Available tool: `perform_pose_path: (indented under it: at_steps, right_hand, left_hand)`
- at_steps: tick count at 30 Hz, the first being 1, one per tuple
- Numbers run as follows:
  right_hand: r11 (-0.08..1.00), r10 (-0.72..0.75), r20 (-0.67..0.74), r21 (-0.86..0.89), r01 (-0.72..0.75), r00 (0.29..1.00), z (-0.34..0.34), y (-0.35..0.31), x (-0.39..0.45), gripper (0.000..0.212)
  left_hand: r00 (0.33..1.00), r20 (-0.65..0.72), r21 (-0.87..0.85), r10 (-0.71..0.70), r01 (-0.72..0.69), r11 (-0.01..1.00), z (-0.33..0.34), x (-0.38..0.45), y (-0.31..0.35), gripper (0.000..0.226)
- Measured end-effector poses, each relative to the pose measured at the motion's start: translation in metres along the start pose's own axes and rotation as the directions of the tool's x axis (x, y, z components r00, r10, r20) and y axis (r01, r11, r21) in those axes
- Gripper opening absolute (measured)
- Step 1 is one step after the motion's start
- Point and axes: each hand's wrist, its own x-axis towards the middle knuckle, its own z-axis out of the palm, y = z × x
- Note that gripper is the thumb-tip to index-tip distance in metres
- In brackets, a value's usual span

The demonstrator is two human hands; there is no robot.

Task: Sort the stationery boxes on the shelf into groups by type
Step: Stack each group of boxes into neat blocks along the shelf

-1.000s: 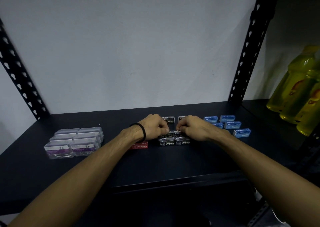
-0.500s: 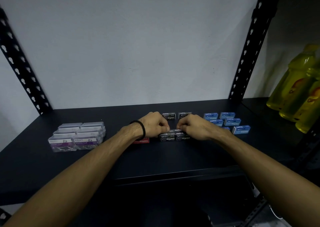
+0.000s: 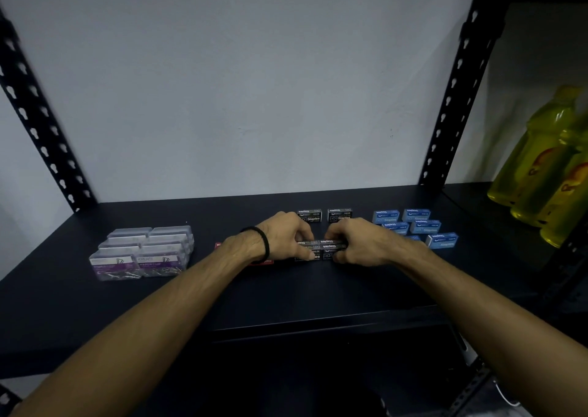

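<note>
Evidently you pinched the black boxes (image 3: 319, 248) mid-shelf (image 3: 222, 299) from both sides, left hand (image 3: 284, 236) and right hand (image 3: 359, 241) curled on them, likely squaring that group; clear boxes (image 3: 143, 251) sat left, blue boxes (image 3: 413, 225) right.

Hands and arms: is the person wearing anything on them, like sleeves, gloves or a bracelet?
Both forearms are bare, with no sleeves in view and no gloves. The left hand has a thin black band round its wrist. The right hand and its wrist show nothing worn, and I see no rings.
</note>
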Motion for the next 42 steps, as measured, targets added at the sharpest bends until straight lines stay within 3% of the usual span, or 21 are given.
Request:
perform_pose_path:
  at_steps: [17,21,24,27,33,37,39,42]
  right_hand:
    - [1.0,-0.005,-0.029,0.001,0.005,1.0,0.002,0.001,0.002,0.019]
    - [0.999,0.013,-0.037,0.045,-0.011,0.999,0.0,0.004,0.002,0.018]
    - [0.996,0.016,-0.085,0.083,-0.009,0.996,-0.007,0.008,0.003,0.032]
    - [0.996,0.034,-0.171,0.089,-0.019,0.985,-0.013,0.014,0.01,0.038]
    - [0.977,0.13,-0.299,-0.126,-0.174,0.945,-0.015,0.023,0.035,0.055]
    - [0.948,0.115,-0.269,-0.257,-0.186,0.956,-0.013,0.026,0.047,0.039]
    - [0.95,0.095,-0.268,-0.263,-0.167,0.959,-0.012,0.028,0.05,0.024]
    - [0.966,0.086,-0.265,-0.213,-0.145,0.96,-0.012,0.028,0.054,0.019]
  left_hand:
    - [0.999,-0.014,0.014,0.031,-0.031,0.999,0.001,-0.001,0.0,0.028]
    - [0.999,-0.02,-0.001,0.032,-0.032,0.999,-0.001,-0.001,-0.002,0.038]
    - [0.993,-0.116,-0.065,0.012,-0.019,0.998,-0.009,0.0,-0.004,0.048]
    - [0.974,-0.227,-0.114,-0.002,-0.025,0.993,-0.017,0.011,-0.009,0.038]
    - [0.964,-0.254,-0.042,-0.074,0.066,0.997,-0.014,0.047,-0.018,0.038]
    - [0.973,-0.204,-0.01,-0.11,0.11,0.994,-0.006,0.065,-0.021,0.034]
    - [0.977,-0.184,-0.014,-0.106,0.105,0.994,-0.002,0.069,-0.021,0.024]
    - [0.98,-0.169,-0.043,-0.1,0.095,0.995,-0.002,0.071,-0.021,0.011]
